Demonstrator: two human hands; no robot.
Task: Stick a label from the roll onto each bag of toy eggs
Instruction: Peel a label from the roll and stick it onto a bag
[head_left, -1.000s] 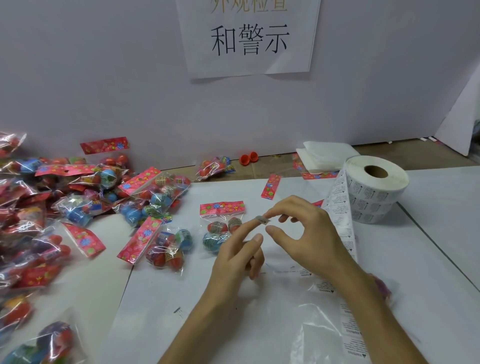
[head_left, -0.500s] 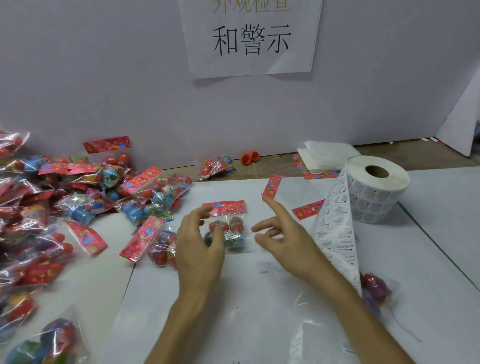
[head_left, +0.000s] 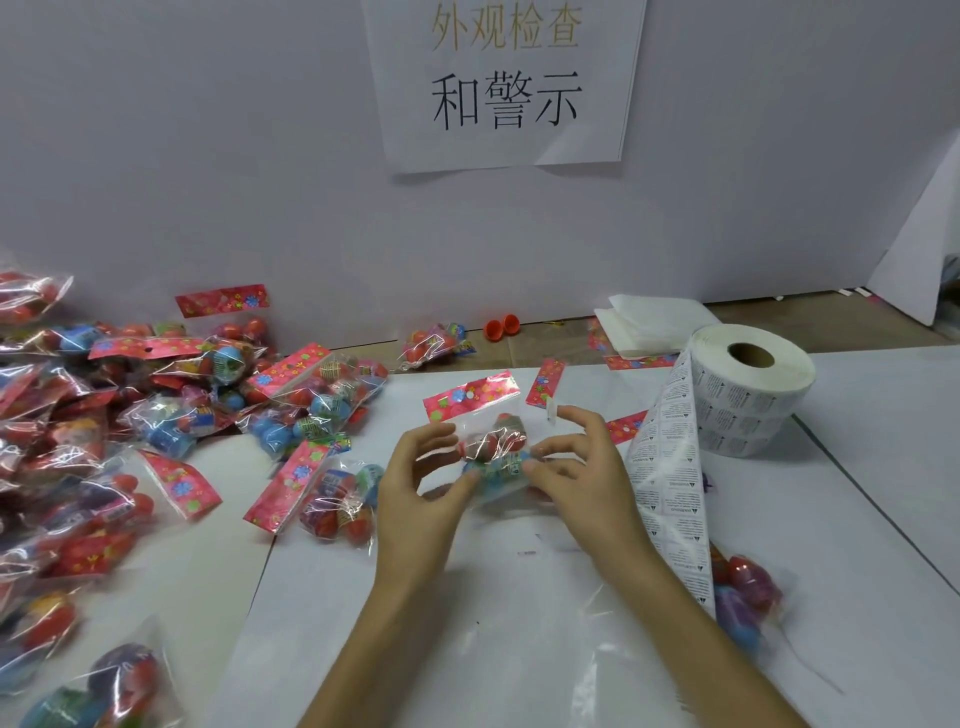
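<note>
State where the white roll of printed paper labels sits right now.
Head view, right side: the white label roll sits on the white table, beyond the right hand and in front of folded white sheets.

Packing and inspection bench in a small factory or workshop. A printed sign (head_left: 506, 78) in Chinese, reading "appearance inspection and warning", is taped to a plain white partition (head_left: 208, 182). White sheets (head_left: 519, 623) cover most of the table (head_left: 810, 317). A heap of bags of toy eggs (head_left: 166, 431), all with the same red header cards (head_left: 285, 369), lies at the left. A large label roll (head_left: 748, 384) stands at the right, its strip (head_left: 670, 467) trailing forward.
</note>
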